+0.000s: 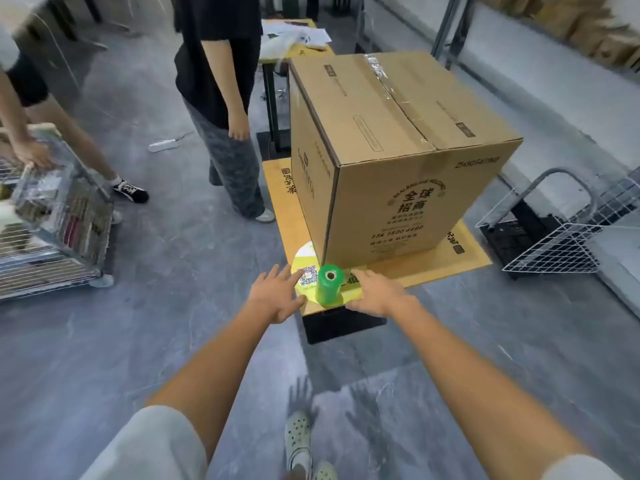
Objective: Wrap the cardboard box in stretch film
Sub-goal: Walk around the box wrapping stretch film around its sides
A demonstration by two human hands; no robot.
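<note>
I note the cardboard box (398,161) right of centre on a flat cardboard sheet (450,258), the film roll (328,285) upright at its near corner, and my left hand (277,297) and right hand (375,292) spread open either side, gripping nothing, so a clumsy grab may topple the roll.

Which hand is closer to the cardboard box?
Right. The right hand reaches almost to the cardboard box at its front bottom edge; the left hand is left of the green stretch film roll, past the box's corner.
</note>
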